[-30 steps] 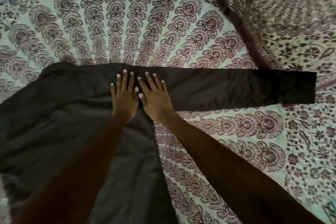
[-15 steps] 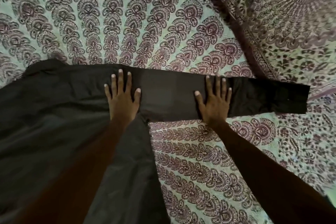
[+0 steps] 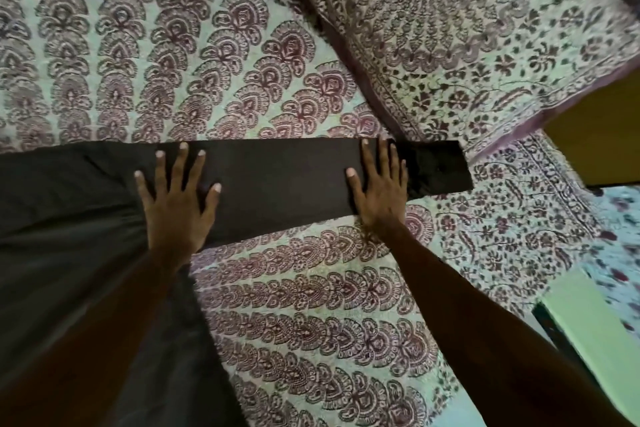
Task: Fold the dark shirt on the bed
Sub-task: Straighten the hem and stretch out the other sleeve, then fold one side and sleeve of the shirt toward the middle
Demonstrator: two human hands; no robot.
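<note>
- On the far left of the bed, the body of our dark, matte-fabric long-sleeved shirt (image 3: 69, 236) lies spread on the pale green bedsheet with the maroon paisley print (image 3: 311, 305). It runs off the left and bottom edges of the view.
- Next over, our left hand (image 3: 176, 208) lies flat, fingers straight and spread. It presses down about where the sleeve meets the body and isn't gripping anything.
- From there the long dark sleeve (image 3: 284, 184) stretches straight out to the right, flat and pretty smooth on the sheet.
- Our right hand (image 3: 381, 194) is flat on the sleeve too, fingers straight and close together, nothing pinched. The blacker cuff end (image 3: 436, 166) sticks out past it.
- Further right, a pillow-like hump in a similar print (image 3: 450, 28) sits just above the cuff. A pale green boxy thing (image 3: 595, 340) pokes in at the lower right, and we can't tell what it is.
- Progress-wise, we'd call it early days. The sleeve looks laid out and smoothed, but no fold shows anywhere yet.
- Left to do, by our reckoning: bring the sleeve in over the body, sort the other side (out of view), then fold the body up.
- Head count: one shirt, one sleeve in view, one cuff, two hands, one sheet, one pillow-ish hump, one green mystery thing.
</note>
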